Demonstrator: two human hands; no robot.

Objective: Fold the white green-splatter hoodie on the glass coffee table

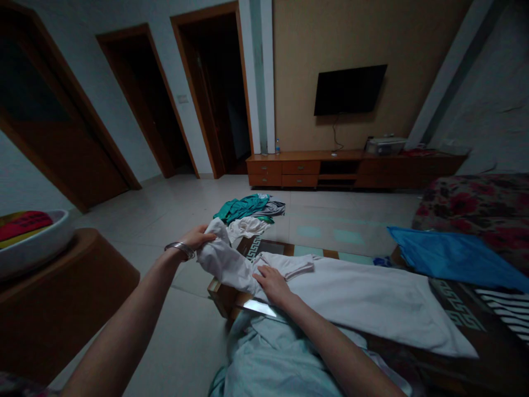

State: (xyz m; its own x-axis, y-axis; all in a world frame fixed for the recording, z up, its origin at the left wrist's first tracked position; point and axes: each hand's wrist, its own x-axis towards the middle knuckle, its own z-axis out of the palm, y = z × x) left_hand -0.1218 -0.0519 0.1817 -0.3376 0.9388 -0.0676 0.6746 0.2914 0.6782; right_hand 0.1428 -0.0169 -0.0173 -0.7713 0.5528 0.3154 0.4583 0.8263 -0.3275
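Observation:
A white long garment [363, 292], apparently a long-sleeved shirt folded lengthwise, lies stretched across the low glass-topped table [463, 317]. My left hand [197, 238], with a silver bangle at the wrist, grips the end of its sleeve-like part [223, 256] and holds it up past the table's left end. On the fabric near the folded part rests my right hand [273, 284], palm down with the fingers stretched out. Just below that hand, a pale blue-green cloth [276, 353] lies bunched close to me.
Beyond the table, a heap of green, grey and white clothes [243, 209] sits low down. A blue cloth [454, 253] and a striped black-and-white cloth [508, 309] lie to the right, by a floral sofa [475, 198]. At left, a white basin [37, 248] stands on a brown stand [82, 275].

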